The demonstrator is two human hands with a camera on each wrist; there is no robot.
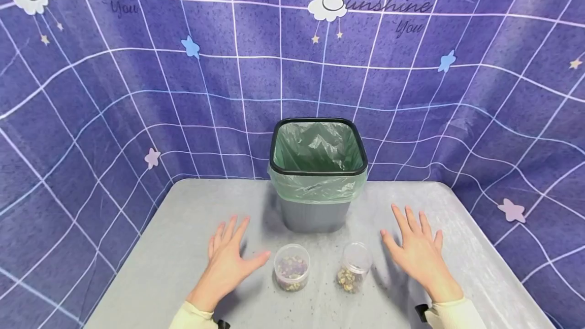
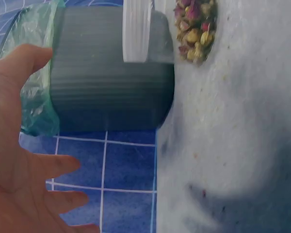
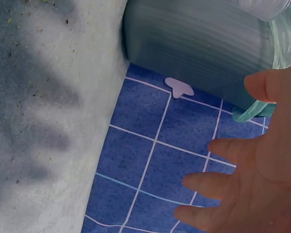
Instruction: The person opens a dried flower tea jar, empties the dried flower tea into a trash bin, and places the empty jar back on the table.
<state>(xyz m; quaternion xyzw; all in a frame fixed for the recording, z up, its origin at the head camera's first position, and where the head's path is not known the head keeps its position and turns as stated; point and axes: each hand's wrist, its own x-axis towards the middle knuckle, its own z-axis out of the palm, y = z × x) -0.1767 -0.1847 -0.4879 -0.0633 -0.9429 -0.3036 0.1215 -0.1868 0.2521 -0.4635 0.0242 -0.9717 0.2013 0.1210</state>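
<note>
Two clear plastic jars stand side by side on the grey table. The left jar (image 1: pixel 292 268) contains dried flower buds, pink and yellow in the left wrist view, and has a whitish lid (image 2: pixel 137 31). The right jar (image 1: pixel 354 268) holds yellowish dried bits low down; its clear top (image 3: pixel 269 6) shows at the edge of the right wrist view. My left hand (image 1: pixel 228 260) hovers left of the left jar, fingers spread, thumb pointing toward it without a grip. To the right of the other jar, my right hand (image 1: pixel 418 253) is spread likewise and holds nothing.
Behind the jars stands a grey trash bin (image 1: pixel 315 215) with a black rim and a green plastic liner (image 1: pixel 320 187). Small crumbs dot the table (image 1: pixel 196 207). A purple gridded curtain (image 1: pixel 228 90) encloses the back and sides.
</note>
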